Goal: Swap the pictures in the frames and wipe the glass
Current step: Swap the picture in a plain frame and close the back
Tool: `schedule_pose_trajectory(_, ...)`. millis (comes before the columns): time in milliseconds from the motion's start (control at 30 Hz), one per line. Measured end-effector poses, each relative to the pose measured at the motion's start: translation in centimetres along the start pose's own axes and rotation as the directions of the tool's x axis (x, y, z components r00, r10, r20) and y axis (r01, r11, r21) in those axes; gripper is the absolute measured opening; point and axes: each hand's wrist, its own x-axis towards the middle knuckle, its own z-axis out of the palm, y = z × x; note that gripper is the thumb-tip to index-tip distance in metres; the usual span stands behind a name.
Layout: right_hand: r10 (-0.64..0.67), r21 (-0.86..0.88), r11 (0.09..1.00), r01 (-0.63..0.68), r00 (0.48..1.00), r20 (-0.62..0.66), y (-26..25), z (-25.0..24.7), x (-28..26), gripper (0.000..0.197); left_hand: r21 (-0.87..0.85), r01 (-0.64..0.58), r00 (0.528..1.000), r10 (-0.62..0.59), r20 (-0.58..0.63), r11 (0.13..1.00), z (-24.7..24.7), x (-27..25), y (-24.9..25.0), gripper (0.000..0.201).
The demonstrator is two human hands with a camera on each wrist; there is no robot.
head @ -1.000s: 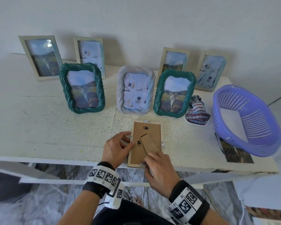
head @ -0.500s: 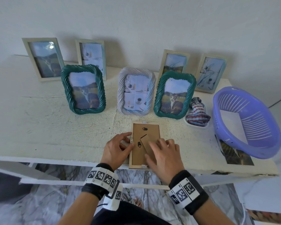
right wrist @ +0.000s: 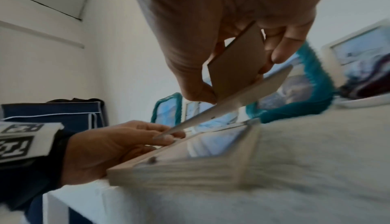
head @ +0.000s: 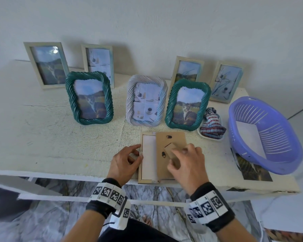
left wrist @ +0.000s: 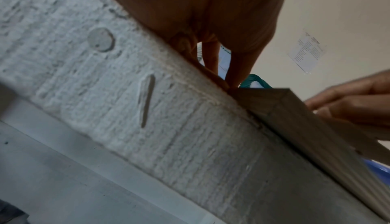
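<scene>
partly uncovered frame (head: pixel 148 180), backing (head: pixel 160 167) askew

A pale wooden picture frame (head: pixel 147 181) lies face down at the front edge of a white table (head: pixel 59 137). Its brown cardboard backing board (head: pixel 177 138), with a hinged stand flap (head: pixel 171 148), sits tilted up and offset to the right, uncovering the white back of the picture (head: pixel 148 154) inside.
</scene>
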Motion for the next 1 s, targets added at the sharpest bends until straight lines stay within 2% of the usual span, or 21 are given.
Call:
schedule_pose_trajectory(167, 0.152, 0.083, 0.986, -0.144, 0.984, -0.094, 5.6, -0.2, -1.4, 0.036, 0.015, -0.027, 1.0, 0.027, -0.01, 1.0, 0.2, 0.0, 0.0, 0.036)
schedule_pose_trajectory(233, 0.188, 0.09, 0.979, -0.182, 0.98, -0.067, 7.0, 0.4, -1.9, 0.034, 0.023, -0.028, 1.0, 0.028, 0.001, 0.999, 0.2, 0.0, 0.0, 0.036)
schedule_pose_trajectory(367, 0.191, 0.079, 0.977, -0.197, 0.978, 0.085, 7.6, 1.4, -2.5, 0.035, 0.015, -0.038, 0.999, 0.038, 0.015, 0.999, 0.1, 0.0, -0.1, 0.036)
schedule_pose_trajectory(433, 0.196, 0.082, 0.976, -0.203, 0.977, 0.078, 6.9, 1.4, -2.2, 0.036, 0.008, -0.039, 0.999, 0.039, 0.024, 0.999, 0.1, 0.1, -0.2, 0.036)
schedule_pose_trajectory(533, 0.125, 0.178, 0.975, -0.133, 0.991, 0.054, 4.3, 1.1, -1.1, 0.056, 0.011, -0.042, 0.998, 0.042, 0.037, 0.999, 0.0, 0.1, -0.2, 0.035)
schedule_pose_trajectory(600, 0.017, 0.2, 0.979, -0.047, 0.989, 0.149, 2.4, 1.1, -0.2, 0.07, 0.013, -0.054, 0.998, 0.053, 0.038, 0.998, 0.0, 0.2, -0.2, 0.034)
schedule_pose_trajectory(667, -0.043, 0.155, 0.988, 0.002, 0.964, 0.261, 0.7, 1.5, 0.9, 0.087, 0.009, -0.057, 0.998, 0.057, 0.041, 0.998, 0.0, 0.2, -0.3, 0.034)
schedule_pose_trajectory(800, -0.047, 0.04, 0.999, 0.033, 0.909, 0.413, -0.8, 2.7, 2.4, 0.111, -0.002, -0.052, 0.998, 0.052, 0.041, 0.999, -0.1, 0.2, -0.4, 0.034)
schedule_pose_trajectory(1000, -0.039, -0.022, 0.998, 0.056, 0.886, 0.461, -1.2, 3.3, 3.5, 0.122, 0.0, -0.043, 0.999, 0.043, 0.027, 0.999, 0.0, 0.2, -0.4, 0.034)
